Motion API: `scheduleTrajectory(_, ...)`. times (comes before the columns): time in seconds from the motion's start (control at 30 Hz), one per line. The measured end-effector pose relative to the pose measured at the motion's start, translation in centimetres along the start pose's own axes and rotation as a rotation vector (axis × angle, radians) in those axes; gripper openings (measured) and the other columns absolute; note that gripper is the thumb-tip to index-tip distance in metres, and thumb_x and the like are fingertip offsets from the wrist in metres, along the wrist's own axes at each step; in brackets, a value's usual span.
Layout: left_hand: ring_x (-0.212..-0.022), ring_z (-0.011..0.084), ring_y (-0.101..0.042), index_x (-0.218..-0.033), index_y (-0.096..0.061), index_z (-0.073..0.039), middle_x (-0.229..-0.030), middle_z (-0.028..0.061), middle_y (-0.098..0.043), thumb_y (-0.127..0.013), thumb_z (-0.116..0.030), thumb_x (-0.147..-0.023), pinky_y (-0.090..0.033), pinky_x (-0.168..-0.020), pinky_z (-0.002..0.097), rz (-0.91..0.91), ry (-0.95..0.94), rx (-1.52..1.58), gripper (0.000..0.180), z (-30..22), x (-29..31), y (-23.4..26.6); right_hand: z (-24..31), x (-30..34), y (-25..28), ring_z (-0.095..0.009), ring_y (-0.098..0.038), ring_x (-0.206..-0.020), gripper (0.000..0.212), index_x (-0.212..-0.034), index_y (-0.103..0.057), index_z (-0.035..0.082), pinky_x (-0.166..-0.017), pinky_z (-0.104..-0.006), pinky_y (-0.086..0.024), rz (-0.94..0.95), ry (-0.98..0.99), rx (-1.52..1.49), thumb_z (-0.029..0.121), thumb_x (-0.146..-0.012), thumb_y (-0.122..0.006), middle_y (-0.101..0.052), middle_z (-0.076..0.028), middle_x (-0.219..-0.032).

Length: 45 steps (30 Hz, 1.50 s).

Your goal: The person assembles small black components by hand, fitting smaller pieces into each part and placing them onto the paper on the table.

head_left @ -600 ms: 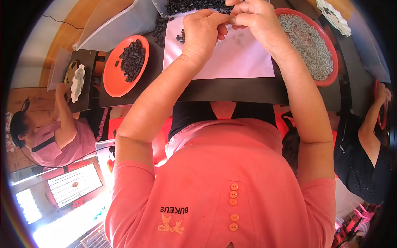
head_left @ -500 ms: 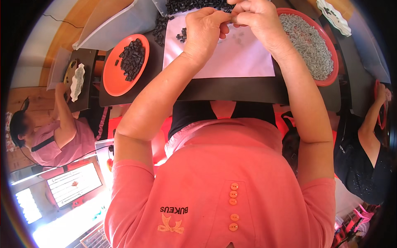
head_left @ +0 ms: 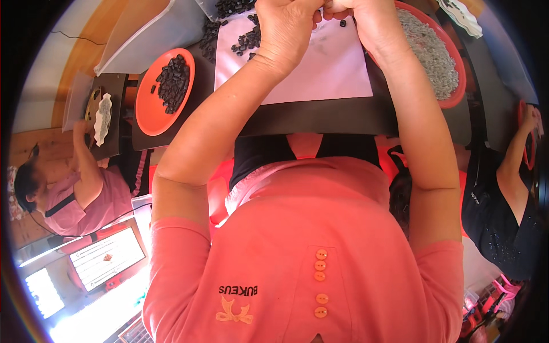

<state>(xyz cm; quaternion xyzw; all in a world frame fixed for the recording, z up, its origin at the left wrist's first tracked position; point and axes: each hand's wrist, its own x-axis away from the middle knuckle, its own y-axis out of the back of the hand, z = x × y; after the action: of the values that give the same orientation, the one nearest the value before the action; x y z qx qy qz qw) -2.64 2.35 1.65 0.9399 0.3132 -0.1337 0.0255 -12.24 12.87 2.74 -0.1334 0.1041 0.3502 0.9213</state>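
Observation:
My left hand [head_left: 286,31] and my right hand [head_left: 374,23] meet at the top edge of the head view, above a white sheet [head_left: 326,74] on the dark table. The fingers of both are bent together in a pinch. Whatever sits between the fingertips is too small and too far cut off to make out. Small black plastic pieces [head_left: 247,41] lie loose on the sheet beside my left wrist. One single black piece [head_left: 343,23] rests between my hands.
An orange plate [head_left: 146,117] of black pieces stands left; a red tray [head_left: 459,94] of small grey metallic parts stands right. More black pieces [head_left: 233,6] are heaped behind the sheet, near a translucent bin [head_left: 143,46]. Two other people work at either side [head_left: 91,177] [head_left: 506,217].
My hands have shifted up toward the top edge, still close together. The view has moved slightly, and more black pieces show on the sheet.

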Motion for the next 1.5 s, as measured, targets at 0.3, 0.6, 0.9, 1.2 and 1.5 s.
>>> scheduleTrajectory(0.3,-0.058,0.0100,-0.054,-0.080,-0.065,0.005,-0.067,0.0062,-0.062,-0.063,-0.008,-0.091,-0.042,-0.050,0.0247,0.006,0.023,-0.011,0.017,0.5,-0.4,-1.0,-1.4,-0.6,0.9,-0.019,-0.059,-0.054,0.034,-0.100,-0.056,-0.004,-0.049,-0.0281,-0.044,-0.045,0.038,-0.019,-0.010,-0.067,-0.055,-0.062,-0.009,-0.068)
scheduleTrajectory(0.6,-0.055,0.0103,-0.052,-0.080,-0.064,0.003,-0.068,0.0061,-0.062,-0.062,-0.013,-0.094,-0.042,-0.049,0.0250,0.029,0.083,-0.028,0.022,2.0,-0.7,1.0,0.5,0.0,0.3,-0.017,-0.057,-0.050,0.030,-0.100,-0.056,-0.005,-0.046,-0.0267,-0.043,-0.106,-0.121,0.003,-0.008,-0.070,-0.056,-0.060,-0.008,-0.064)
scheduleTrajectory(0.9,-0.061,0.0094,-0.058,-0.085,-0.071,0.000,-0.070,0.0027,-0.065,-0.073,-0.019,-0.088,-0.046,-0.054,0.0258,0.264,-0.009,-0.530,0.020,4.2,-1.7,2.7,-0.3,-0.6,0.7,-0.014,-0.056,-0.049,0.027,-0.098,-0.055,-0.004,-0.044,-0.0245,-0.040,-0.096,-0.018,0.020,-0.011,-0.072,-0.054,-0.060,-0.007,-0.062)
scheduleTrajectory(1.2,-0.089,0.0345,-0.062,-0.074,-0.069,-0.001,-0.084,0.0158,-0.063,-0.073,-0.017,-0.076,-0.052,-0.073,0.0426,0.314,-0.659,-1.221,0.017,4.0,-3.9,3.2,-0.6,-0.7,1.0,-0.014,-0.057,-0.050,0.025,-0.096,-0.057,-0.003,-0.045,-0.0240,-0.041,-0.105,-0.029,0.063,-0.010,-0.072,-0.058,-0.062,-0.006,-0.064)
scheduleTrajectory(1.5,-0.080,0.0269,-0.062,-0.083,-0.070,-0.001,-0.082,0.0134,-0.063,-0.069,-0.012,-0.082,-0.053,-0.066,0.0378,0.493,-0.922,-1.422,0.011,5.6,-5.8,3.0,-0.7,-0.8,1.2,-0.014,-0.058,-0.050,0.023,-0.094,-0.057,-0.003,-0.045,-0.0249,-0.041,-0.118,-0.062,0.053,-0.011,-0.072,-0.058,-0.061,-0.007,-0.063)
